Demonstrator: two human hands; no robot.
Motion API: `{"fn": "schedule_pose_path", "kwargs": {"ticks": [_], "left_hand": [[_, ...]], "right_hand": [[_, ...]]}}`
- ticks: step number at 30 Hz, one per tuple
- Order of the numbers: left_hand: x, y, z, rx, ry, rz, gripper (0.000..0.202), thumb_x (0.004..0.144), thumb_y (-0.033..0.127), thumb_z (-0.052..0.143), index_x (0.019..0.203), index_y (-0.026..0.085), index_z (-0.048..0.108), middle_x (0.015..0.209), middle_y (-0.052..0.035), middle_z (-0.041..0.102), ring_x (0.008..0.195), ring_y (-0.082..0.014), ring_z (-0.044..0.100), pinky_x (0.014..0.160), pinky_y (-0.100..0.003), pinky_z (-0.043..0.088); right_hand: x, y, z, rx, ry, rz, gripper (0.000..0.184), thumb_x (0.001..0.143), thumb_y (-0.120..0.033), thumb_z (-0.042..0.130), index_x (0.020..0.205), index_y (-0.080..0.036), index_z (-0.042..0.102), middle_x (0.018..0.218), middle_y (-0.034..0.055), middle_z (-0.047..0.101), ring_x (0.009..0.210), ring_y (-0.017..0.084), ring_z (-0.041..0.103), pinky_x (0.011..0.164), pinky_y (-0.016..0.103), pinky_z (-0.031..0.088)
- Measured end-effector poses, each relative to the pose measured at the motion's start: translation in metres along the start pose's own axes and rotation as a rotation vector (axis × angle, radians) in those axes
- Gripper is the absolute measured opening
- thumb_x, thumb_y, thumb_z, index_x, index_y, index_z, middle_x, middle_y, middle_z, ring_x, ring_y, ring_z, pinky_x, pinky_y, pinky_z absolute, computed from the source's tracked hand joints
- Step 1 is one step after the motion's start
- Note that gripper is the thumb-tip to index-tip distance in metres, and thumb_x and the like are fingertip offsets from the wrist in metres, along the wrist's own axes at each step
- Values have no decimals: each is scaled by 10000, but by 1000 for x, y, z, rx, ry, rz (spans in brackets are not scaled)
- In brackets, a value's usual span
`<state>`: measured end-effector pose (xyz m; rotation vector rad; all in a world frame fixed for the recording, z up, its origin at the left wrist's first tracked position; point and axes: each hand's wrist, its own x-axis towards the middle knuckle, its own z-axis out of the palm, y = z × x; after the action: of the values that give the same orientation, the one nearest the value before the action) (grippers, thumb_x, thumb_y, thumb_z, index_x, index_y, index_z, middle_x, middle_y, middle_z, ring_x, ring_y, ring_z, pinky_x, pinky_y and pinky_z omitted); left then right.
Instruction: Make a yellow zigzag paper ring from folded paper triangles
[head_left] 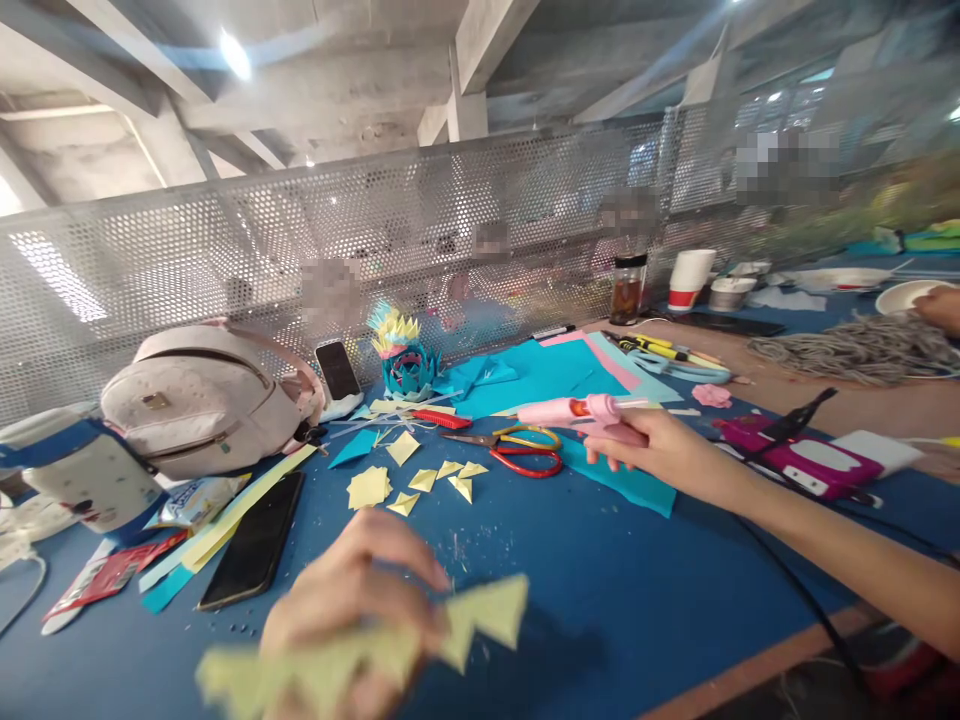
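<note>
My left hand (360,590), low in the view, is closed on a strip of yellow folded-paper triangles (491,612) that runs across the front, partly blurred. A pink hot glue gun (570,412) is gripped in my right hand (652,450), its nozzle pointing left. Just left of the nozzle lie scissors (529,450) with red and yellow handles. Several small yellow folded papers (424,481) and a stack of yellow squares (369,488) rest on the blue table beyond my left hand. Farther back stands a folded-paper piece (405,355) in blue, yellow and pink.
A backpack (210,395), a dark phone (255,540) and a red packet (112,575) lie at left. Blue paper sheets (540,370) spread at the back. To the right are a magenta pouch (802,460), a cable (795,590), a drink bottle (628,290) and another person's hand (941,308).
</note>
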<state>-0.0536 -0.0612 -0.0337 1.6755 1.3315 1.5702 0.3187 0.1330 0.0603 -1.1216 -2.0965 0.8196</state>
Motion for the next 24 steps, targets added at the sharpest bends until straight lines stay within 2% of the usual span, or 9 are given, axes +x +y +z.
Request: {"fn": "schedule_pose_path", "kwargs": {"ticks": [1,2,3,5,8,11,15,20,24], "left_hand": [[32,23,16,-28,-22,-20,104,690,308,804,720,238,733,819,-89,685,830,-288,633,771,-418,538],[58,40,30,-92,49,-68,114,721,314,784,700,223,718,790,-69,670,802,-244,623,729,-353,531],[78,50,42,-172,116,-141,168,721,339,787,670,206,698,773,-51,664,770,-203,616,684,-291,519],[98,48,57,-346,212,-326,229,691,368,814,703,178,685,663,-8,630,677,-146,602,669,-241,505],[95,20,60,-492,202,-460,292,613,335,875,757,160,690,670,-1,663,670,-125,614,704,-224,506],[87,2,55,-470,208,-469,275,634,324,865,761,155,689,690,-2,676,703,-124,623,714,-207,493],[87,2,54,-376,187,-403,231,666,317,841,728,153,691,706,2,662,714,-123,603,691,-198,470],[88,6,52,-269,168,-340,187,662,301,835,708,164,717,810,-27,688,790,-156,615,710,-220,483],[89,8,50,-232,174,-274,151,672,292,822,695,174,730,806,-39,694,818,-175,628,734,-232,497]], "right_hand": [[2,-8,5,45,-30,-20,392,857,-505,555,957,-134,631,694,59,655,547,158,541,536,276,433],[5,-14,10,76,-37,-37,389,848,-500,580,976,-137,626,624,22,608,518,140,503,512,264,407],[9,-18,16,109,-51,-57,393,832,-502,608,974,-136,625,574,-6,557,501,127,474,494,253,385],[18,-23,30,252,-99,-92,410,820,-514,639,954,-127,624,535,-36,478,493,111,438,475,240,364],[28,-20,54,575,-238,-146,452,839,-560,621,941,-120,598,517,-75,379,446,79,356,442,227,355],[28,-10,74,676,-363,-139,498,849,-611,587,908,-116,588,566,-53,428,444,66,384,410,201,326],[17,1,82,606,-455,-80,511,842,-605,609,921,-100,604,600,-34,472,460,56,398,409,185,336],[13,4,77,588,-441,-83,485,877,-590,574,913,-106,587,582,-40,472,447,53,394,398,181,304],[15,4,77,603,-452,-82,468,883,-578,576,919,-111,576,569,-51,461,438,48,383,401,179,305]]}}
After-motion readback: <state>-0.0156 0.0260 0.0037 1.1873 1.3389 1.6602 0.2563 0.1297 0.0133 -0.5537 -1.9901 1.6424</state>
